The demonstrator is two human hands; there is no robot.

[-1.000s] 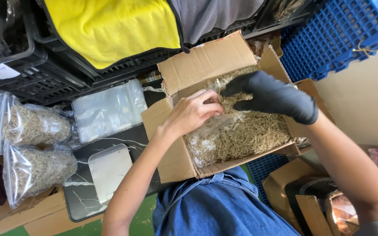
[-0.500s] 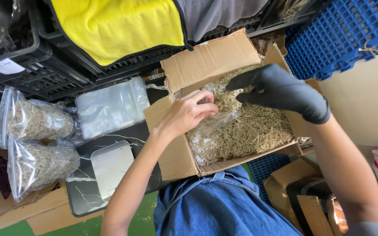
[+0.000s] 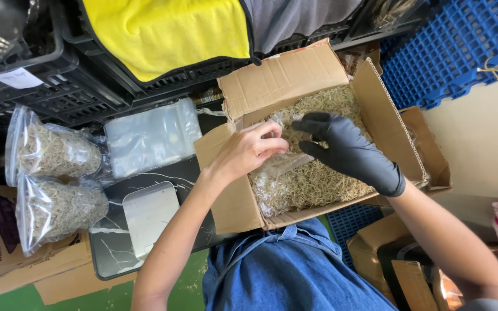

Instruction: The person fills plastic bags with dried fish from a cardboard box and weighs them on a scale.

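Black-gloved, the right hand (image 3: 344,151) has dropped lower into the cardboard box (image 3: 283,78), pinching dried herb (straw-coloured) (image 3: 312,184); the bare left hand (image 3: 249,151) still grips a clear bag (image 3: 280,164) there.

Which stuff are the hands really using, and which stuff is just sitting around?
In use:
- left hand, bare, holding a clear bag
- right hand, in a black glove
- cardboard box of dried straw-like bits

Just sitting there:
- two filled bags
- stack of empty clear bags
- white tray
- yellow cloth
- blue crate
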